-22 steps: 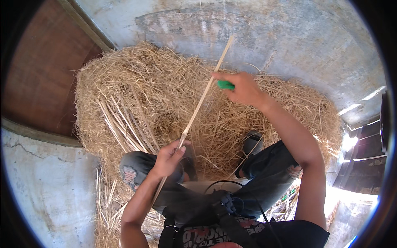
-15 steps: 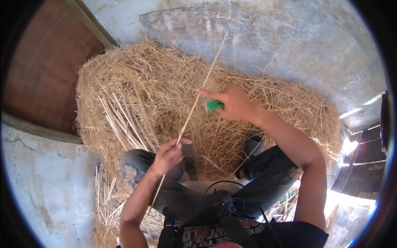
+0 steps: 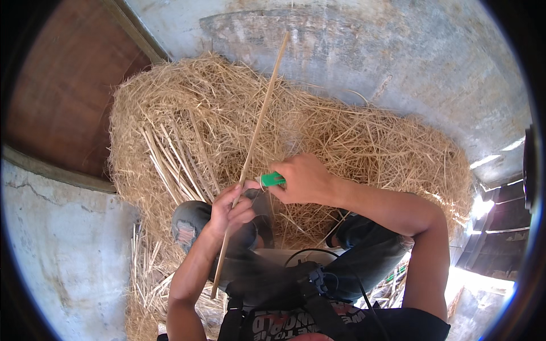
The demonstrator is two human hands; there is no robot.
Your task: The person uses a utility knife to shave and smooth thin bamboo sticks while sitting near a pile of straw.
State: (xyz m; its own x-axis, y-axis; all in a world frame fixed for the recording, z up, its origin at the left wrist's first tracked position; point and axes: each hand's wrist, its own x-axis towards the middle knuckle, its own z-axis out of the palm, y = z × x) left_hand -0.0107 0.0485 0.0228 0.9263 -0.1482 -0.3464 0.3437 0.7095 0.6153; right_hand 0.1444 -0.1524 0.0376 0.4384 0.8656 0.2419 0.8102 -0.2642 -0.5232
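From afar, I watch the left hand (image 3: pixel 223 216) pinch a bamboo strip (image 3: pixel 263 108) slanting above straw (image 3: pixel 369 136). The right hand (image 3: pixel 307 179), gripping a green-handled cutter (image 3: pixel 273 179), has descended, bringing it just beside the pinch.

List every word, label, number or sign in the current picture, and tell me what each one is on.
Black shirt: pale capital lettering, partly covered by a black strap; I won't copy its words.
Green-handled tool in the right hand: no marking can be made out at this size.
Long pale strip in the left hand: no lettering visible.
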